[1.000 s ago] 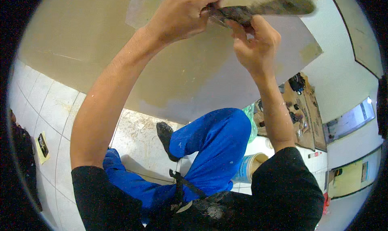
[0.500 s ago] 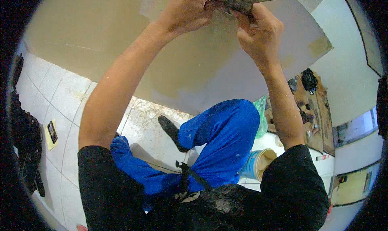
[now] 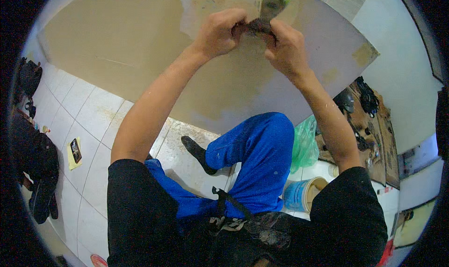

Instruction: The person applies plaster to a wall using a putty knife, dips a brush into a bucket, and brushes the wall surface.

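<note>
My left hand [image 3: 220,33] is closed on the dark middle part of a dirty tool [image 3: 272,5], whose rounded grey-green end points up. My right hand [image 3: 286,49] grips the same dark part from the other side, thumb near the base of the rounded end. Both hands are raised in front of a large tan board [image 3: 126,47] with pale, smeared patches; whether they touch it I cannot tell.
My blue-trousered leg [image 3: 248,140] is bent below the board. A blue-and-cream bucket [image 3: 294,194], green plastic bag [image 3: 303,145] and brown cardboard [image 3: 379,140] with dark items lie right. Black bags [image 3: 35,159] and a phone on yellow paper [image 3: 75,151] lie left on tiles.
The tool has turned from pointing right to pointing upward. Both hands have drawn slightly closer together and shifted, still gripping it. The view has moved a little, showing more floor on the left.
</note>
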Motion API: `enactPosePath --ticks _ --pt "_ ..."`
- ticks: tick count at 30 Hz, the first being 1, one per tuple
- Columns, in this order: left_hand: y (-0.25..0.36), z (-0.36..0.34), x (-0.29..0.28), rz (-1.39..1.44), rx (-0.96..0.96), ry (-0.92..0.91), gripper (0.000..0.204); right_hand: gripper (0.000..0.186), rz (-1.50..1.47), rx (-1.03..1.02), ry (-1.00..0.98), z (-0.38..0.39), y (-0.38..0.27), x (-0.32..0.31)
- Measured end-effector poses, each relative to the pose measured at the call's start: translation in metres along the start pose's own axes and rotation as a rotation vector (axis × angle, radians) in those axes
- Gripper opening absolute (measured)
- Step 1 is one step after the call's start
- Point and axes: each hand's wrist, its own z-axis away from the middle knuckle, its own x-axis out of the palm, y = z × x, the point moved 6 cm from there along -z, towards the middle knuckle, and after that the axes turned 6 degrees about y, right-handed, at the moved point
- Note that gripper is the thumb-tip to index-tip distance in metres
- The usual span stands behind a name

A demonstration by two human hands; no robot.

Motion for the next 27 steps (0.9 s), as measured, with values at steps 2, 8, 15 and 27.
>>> enactPosePath --ticks 2,8,15,27 --pt "0.003 0.002 0.003 0.001 0.017 -0.052 0.022 0.054 0.044 0.042 -0.028 0.008 -0.007 -0.001" --pt "0.016 -0.043 -0.009 -0.029 0.074 0.125 0.026 0.038 0.024 -0.051 0.071 -0.037 -0.009 -0.028" --pt "-0.004 0.013 0.01 -0.007 -0.04 -0.121 0.023 0.033 -0.007 0.019 -0.019 0.009 -0.013 0.0" --pt "0.002 -0.001 0.009 0.027 0.029 -0.052 0.022 0.025 0.051 -0.037 0.049 0.005 -0.018 -0.018"
